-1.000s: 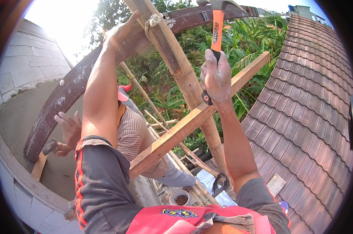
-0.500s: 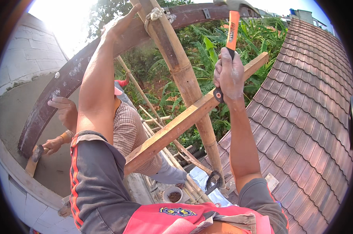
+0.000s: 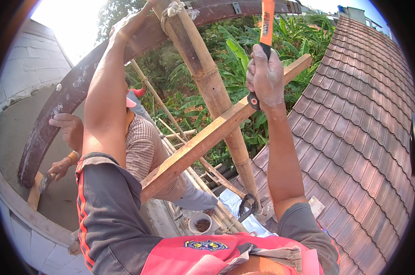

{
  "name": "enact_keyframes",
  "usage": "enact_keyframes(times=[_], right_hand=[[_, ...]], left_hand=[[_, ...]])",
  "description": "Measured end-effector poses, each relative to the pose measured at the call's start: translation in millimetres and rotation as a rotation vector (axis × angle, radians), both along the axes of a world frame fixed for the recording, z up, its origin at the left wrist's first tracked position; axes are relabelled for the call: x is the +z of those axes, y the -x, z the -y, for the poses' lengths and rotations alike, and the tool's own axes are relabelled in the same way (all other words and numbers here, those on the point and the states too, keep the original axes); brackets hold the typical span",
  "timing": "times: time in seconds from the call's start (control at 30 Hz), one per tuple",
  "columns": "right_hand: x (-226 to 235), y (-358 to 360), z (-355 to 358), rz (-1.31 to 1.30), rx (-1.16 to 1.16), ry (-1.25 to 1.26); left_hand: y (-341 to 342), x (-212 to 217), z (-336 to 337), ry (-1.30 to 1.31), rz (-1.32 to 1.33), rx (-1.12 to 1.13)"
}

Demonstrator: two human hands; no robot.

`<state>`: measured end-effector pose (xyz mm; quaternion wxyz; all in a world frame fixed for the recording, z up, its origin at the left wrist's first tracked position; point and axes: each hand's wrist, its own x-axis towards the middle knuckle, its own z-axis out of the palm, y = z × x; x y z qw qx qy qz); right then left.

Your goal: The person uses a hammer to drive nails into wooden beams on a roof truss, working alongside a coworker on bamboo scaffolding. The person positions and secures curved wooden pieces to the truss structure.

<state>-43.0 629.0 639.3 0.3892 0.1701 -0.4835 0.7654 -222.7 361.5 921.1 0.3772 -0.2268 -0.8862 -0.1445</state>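
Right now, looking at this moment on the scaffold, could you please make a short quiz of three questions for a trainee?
1. True or false: the right hand grips a hammer with an orange handle.
2. Multiple choice: what does the left hand rest on? A) the rusty curved steel beam B) the tiled roof C) a plastic bucket
3. Fill in: a rope lashing sits near the top of the bamboo ____.

Key: 1 true; 2 A; 3 pole. The hammer's head is out of the picture. The slanted wooden batten crosses in front of the pole.
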Motion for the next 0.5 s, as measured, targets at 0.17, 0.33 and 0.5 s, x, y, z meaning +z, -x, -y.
enact_keyframes(times=[0.17,0.33,0.5], right_hand=[[33,-59,-70,-0.498,-0.429,0.616],[12,7,32,0.036,0.038,0.288],[-63,49,5,0.193,-0.178,-0.258]], left_hand=[[-7,-1,-14,-0.004,0.007,-0.021],[8,-12,-4,-0.014,0.0,-0.016],[-9,-4,-18,-0.004,-0.051,0.008]])
